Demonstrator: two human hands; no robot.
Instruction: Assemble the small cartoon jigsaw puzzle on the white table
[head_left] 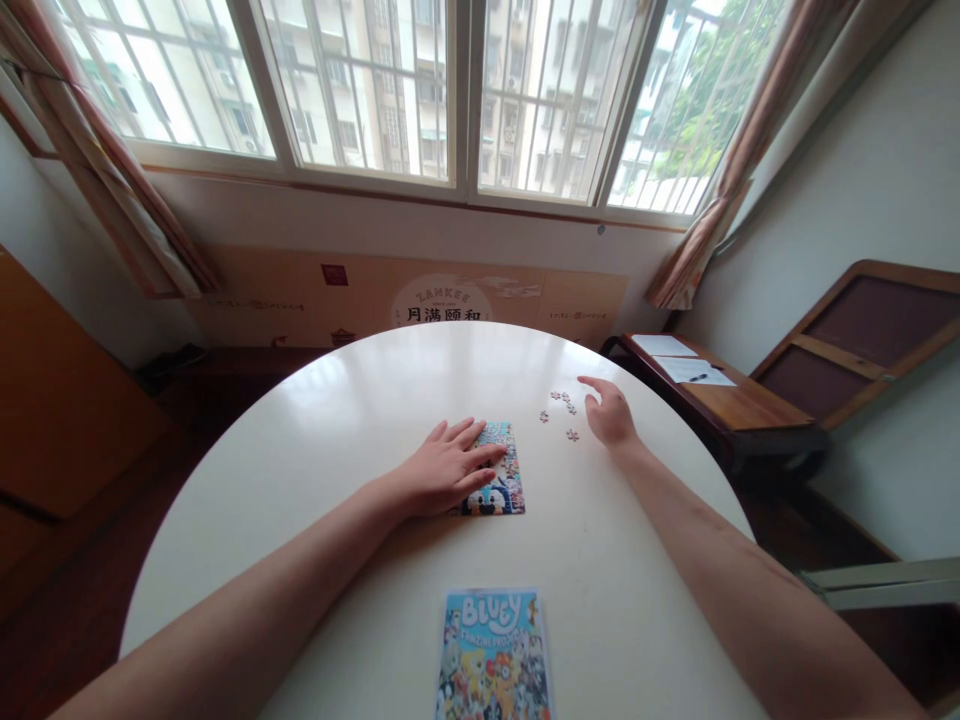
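Note:
A small, partly assembled jigsaw puzzle [501, 478] lies near the middle of a round white table [337, 420]. My left hand [444, 468] rests flat on the puzzle's left side, fingers spread. To the right, several loose puzzle pieces [561, 410] are scattered on the tabletop. My right hand [609, 412] hovers just right of them, fingers loosely curled and apart, holding nothing I can see. A colourful puzzle box [493, 655] labelled "Bluey" lies at the table's near edge.
A dark wooden side table [739, 410] with papers [686, 360] and a pen stands to the right. A folded wooden frame [870, 340] leans on the right wall. A printed cardboard panel [420, 295] runs under the barred window. Wooden furniture stands at the left.

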